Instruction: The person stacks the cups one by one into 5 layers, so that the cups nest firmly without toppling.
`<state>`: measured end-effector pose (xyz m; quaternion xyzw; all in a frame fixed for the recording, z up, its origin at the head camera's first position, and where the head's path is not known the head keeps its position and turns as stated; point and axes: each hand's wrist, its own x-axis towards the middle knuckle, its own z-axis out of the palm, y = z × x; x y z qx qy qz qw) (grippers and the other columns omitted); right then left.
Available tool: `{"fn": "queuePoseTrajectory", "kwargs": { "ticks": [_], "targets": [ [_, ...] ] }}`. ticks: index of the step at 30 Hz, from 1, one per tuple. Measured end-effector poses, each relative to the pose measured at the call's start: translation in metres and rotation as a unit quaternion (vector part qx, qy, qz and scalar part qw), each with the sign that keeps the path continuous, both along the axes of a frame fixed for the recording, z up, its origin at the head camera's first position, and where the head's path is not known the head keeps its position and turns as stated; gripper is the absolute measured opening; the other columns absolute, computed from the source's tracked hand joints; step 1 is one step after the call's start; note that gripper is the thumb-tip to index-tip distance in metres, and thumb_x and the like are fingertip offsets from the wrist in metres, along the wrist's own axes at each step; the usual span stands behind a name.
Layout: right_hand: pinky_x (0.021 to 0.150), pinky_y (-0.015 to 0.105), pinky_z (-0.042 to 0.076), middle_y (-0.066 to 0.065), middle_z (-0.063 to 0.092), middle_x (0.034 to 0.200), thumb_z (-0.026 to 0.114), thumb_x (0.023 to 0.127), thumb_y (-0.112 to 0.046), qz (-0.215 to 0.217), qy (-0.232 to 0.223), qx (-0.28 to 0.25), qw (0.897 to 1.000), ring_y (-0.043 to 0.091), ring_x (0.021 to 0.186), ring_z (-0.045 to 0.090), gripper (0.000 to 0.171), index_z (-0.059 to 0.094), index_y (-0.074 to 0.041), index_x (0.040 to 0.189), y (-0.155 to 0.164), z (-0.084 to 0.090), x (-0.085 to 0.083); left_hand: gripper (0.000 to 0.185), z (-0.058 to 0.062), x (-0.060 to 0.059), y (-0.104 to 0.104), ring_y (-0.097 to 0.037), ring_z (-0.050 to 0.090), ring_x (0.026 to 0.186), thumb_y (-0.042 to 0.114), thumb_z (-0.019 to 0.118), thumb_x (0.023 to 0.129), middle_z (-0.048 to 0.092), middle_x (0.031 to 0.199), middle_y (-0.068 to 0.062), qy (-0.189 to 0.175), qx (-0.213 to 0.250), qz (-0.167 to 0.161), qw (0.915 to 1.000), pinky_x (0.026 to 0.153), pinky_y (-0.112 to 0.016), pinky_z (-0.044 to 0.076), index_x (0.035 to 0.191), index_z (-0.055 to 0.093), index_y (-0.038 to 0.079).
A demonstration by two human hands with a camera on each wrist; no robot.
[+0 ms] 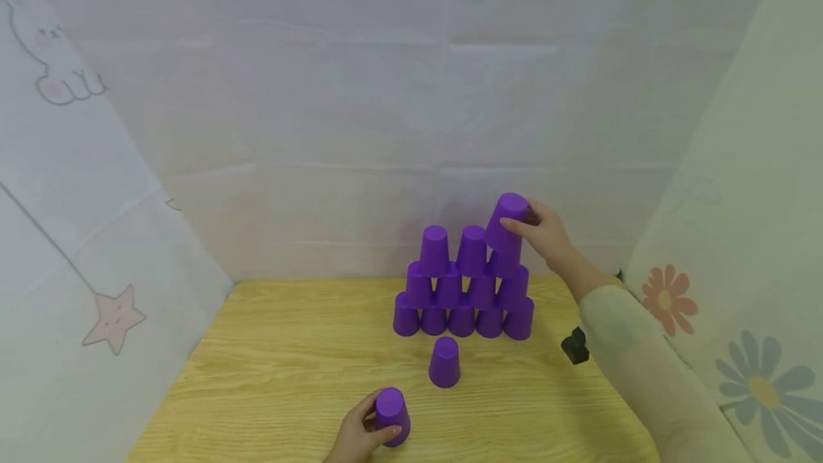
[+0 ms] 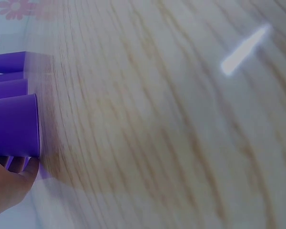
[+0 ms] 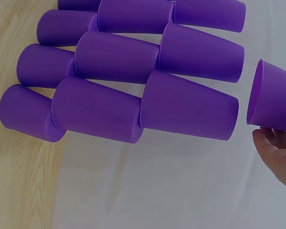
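A pyramid of upturned purple cups (image 1: 461,291) stands at the back of the wooden table (image 1: 270,377), with three rows showing. My right hand (image 1: 526,220) grips a tilted purple cup (image 1: 506,222) just above the pyramid's right top cup. In the right wrist view this held cup (image 3: 274,98) hangs a small gap away from the top-row cup (image 3: 188,107), with my fingers (image 3: 276,150) under it. My left hand (image 1: 378,429) grips another upturned purple cup (image 1: 392,413) standing at the table's front; it shows close up (image 2: 14,125) in the left wrist view. A lone upturned cup (image 1: 444,361) stands between it and the pyramid.
A small black object (image 1: 574,346) lies on the table to the right of the pyramid, by my right sleeve (image 1: 643,370). Pale cloth walls with cartoon prints close in the back and both sides. Bare wood stretches left of the cups.
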<state>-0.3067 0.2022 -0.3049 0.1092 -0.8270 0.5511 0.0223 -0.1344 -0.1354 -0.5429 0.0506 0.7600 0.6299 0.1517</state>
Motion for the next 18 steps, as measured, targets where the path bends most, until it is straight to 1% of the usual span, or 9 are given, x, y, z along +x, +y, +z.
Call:
{"fn": "queuePoseTrajectory", "kwargs": {
  "ticks": [6, 9, 13, 18],
  "targets": [
    [0.108, 0.048, 0.035, 0.019, 0.047, 0.133, 0.06, 0.089, -0.038, -0.005, -0.003, 0.001, 1.0, 0.033, 0.125, 0.044, 0.064, 0.037, -0.005, 0.139, -0.004, 0.004, -0.009, 0.071, 0.001, 0.0, 0.001, -0.033, 0.057, 0.107, 0.028, 0.072, 0.08, 0.053, 0.126, -0.023, -0.001, -0.006, 0.01, 0.9999, 0.088, -0.045, 0.052, 0.135, 0.04, -0.004],
    [0.109, 0.048, 0.034, 0.019, 0.047, 0.134, 0.061, 0.089, -0.038, -0.01, -0.009, -0.007, 1.0, 0.033, 0.125, 0.043, 0.064, 0.037, -0.006, 0.139, -0.006, 0.005, -0.015, 0.071, 0.002, 0.0, 0.001, -0.031, 0.057, 0.107, 0.028, 0.073, 0.08, 0.053, 0.126, -0.022, -0.005, -0.006, 0.013, 0.9999, 0.087, -0.045, 0.052, 0.136, 0.04, -0.003],
    [0.108, 0.047, 0.035, 0.018, 0.047, 0.133, 0.062, 0.089, -0.034, -0.01, -0.016, -0.017, 1.0, 0.033, 0.124, 0.044, 0.063, 0.037, -0.006, 0.139, -0.008, 0.004, -0.022, 0.07, 0.002, -0.001, 0.0, -0.033, 0.058, 0.107, 0.027, 0.072, 0.081, 0.053, 0.125, -0.023, 0.004, -0.001, 0.005, 1.0, 0.088, -0.044, 0.052, 0.135, 0.04, -0.004],
    [0.108, 0.049, 0.035, 0.02, 0.047, 0.133, 0.061, 0.089, -0.035, -0.01, -0.011, -0.006, 1.0, 0.034, 0.123, 0.045, 0.062, 0.038, -0.006, 0.14, -0.011, 0.003, -0.028, 0.069, 0.006, -0.004, -0.001, -0.036, 0.057, 0.109, 0.029, 0.071, 0.082, 0.053, 0.126, -0.024, 0.019, -0.011, -0.004, 0.9997, 0.089, -0.046, 0.052, 0.135, 0.04, -0.004]
  ]
}}
